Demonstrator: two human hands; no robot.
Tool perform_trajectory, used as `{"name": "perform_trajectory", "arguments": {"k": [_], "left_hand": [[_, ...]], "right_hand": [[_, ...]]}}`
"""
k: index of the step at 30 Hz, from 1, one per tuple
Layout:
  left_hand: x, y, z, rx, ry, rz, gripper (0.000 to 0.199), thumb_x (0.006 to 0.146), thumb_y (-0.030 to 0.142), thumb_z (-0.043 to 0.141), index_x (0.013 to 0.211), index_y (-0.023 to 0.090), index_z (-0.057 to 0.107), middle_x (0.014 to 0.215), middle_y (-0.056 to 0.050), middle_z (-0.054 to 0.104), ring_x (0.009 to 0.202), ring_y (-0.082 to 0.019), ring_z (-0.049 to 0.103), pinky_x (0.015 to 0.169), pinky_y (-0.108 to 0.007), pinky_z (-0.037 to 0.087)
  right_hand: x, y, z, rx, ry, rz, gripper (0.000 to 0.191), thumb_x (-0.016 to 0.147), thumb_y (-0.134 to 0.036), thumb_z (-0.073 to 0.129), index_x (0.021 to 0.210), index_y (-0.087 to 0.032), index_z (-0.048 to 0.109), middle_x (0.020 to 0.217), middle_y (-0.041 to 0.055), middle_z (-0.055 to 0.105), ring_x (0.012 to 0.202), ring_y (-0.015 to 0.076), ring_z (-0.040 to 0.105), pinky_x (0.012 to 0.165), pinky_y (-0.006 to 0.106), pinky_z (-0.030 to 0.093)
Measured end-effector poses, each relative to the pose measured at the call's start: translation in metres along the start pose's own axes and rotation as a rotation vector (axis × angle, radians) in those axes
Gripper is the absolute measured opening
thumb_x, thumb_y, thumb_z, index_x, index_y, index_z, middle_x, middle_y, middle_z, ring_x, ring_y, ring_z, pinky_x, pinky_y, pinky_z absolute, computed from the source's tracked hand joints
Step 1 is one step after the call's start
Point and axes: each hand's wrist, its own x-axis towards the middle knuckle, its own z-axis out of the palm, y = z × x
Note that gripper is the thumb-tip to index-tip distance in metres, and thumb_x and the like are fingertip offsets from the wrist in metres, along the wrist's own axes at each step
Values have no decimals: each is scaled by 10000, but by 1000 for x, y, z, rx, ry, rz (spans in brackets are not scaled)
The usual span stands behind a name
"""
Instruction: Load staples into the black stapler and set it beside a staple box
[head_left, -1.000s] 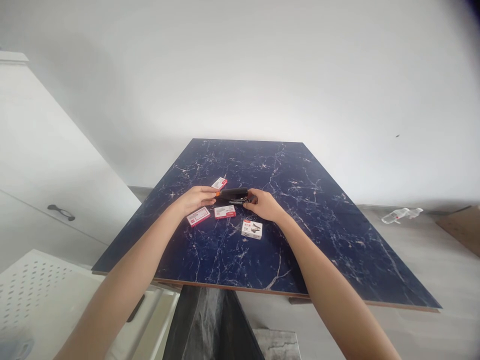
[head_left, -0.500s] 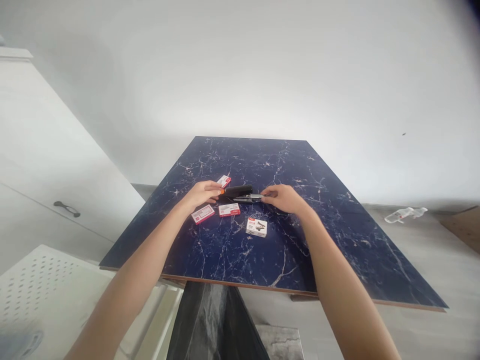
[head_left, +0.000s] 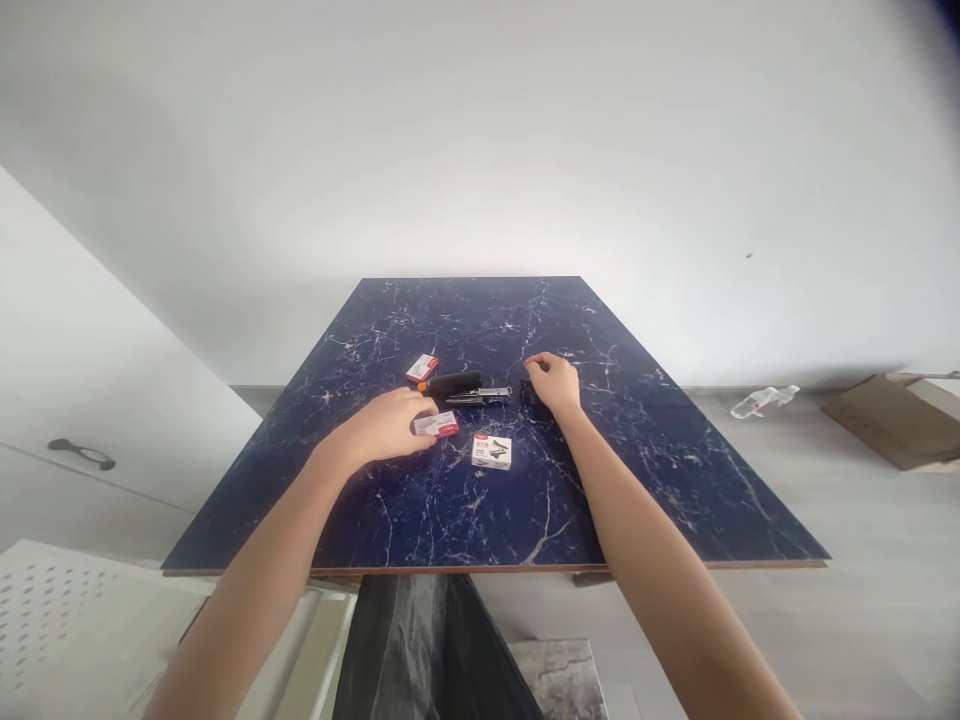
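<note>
A black stapler (head_left: 459, 384) with an orange end lies on the dark blue marbled table, its metal magazine exposed toward the right. My left hand (head_left: 386, 425) has its thumb and fingers about the left end of a red and white staple box (head_left: 444, 424), in front of the stapler. My right hand (head_left: 553, 382) is right of the stapler and apart from it, fingertips pinched together; whatever is between them is hidden. Beside and partly under that hand is a small black object (head_left: 527, 394), its kind unclear.
Another red and white box (head_left: 422, 368) lies behind the stapler. A white box with a stapler-like picture (head_left: 492, 452) stands nearer the front edge of the table (head_left: 465, 530). On the floor to the right are a clear plastic bottle (head_left: 763, 401) and a cardboard box (head_left: 885, 420).
My left hand has left the stapler and come forward to the staple box. My right hand has drawn off the stapler's metal end. A second front red box is now out of sight by my left hand.
</note>
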Motion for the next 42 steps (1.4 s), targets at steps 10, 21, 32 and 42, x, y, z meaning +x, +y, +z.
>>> {"name": "perform_trajectory", "arguments": {"k": [10, 21, 32, 42], "left_hand": [[36, 56, 34, -656, 421, -61, 373, 810, 267, 717, 1181, 250, 679, 1198, -93, 697, 803, -222, 701, 701, -349, 582], [48, 67, 83, -997, 349, 32, 447, 799, 311, 775, 1219, 200, 670, 1035, -78, 762, 844, -231, 735, 806, -373, 611], [55, 63, 79, -1315, 131, -18, 399, 918, 289, 687, 1304, 190, 650, 1247, -134, 721, 983, -256, 759, 920, -427, 601], [61, 60, 77, -1210, 323, -173, 305, 906, 230, 653, 1202, 158, 673, 982, -88, 769, 733, -174, 755, 719, -307, 632]], "right_hand": [[-21, -11, -15, 200, 91, -92, 332, 863, -385, 485, 959, -194, 738, 819, 41, 735, 753, 203, 640, 768, 297, 472], [-88, -34, -31, 338, -59, -270, 409, 906, -471, 524, 1141, -198, 717, 1015, 57, 750, 681, 172, 605, 733, 295, 500], [-64, -11, -24, 628, -299, -107, 519, 827, -576, 568, 1132, -171, 677, 972, 69, 732, 813, 203, 660, 785, 326, 547], [-59, -8, -16, 661, -184, 5, 563, 876, -528, 505, 1339, -208, 527, 919, 44, 711, 738, 179, 652, 752, 321, 555]]}}
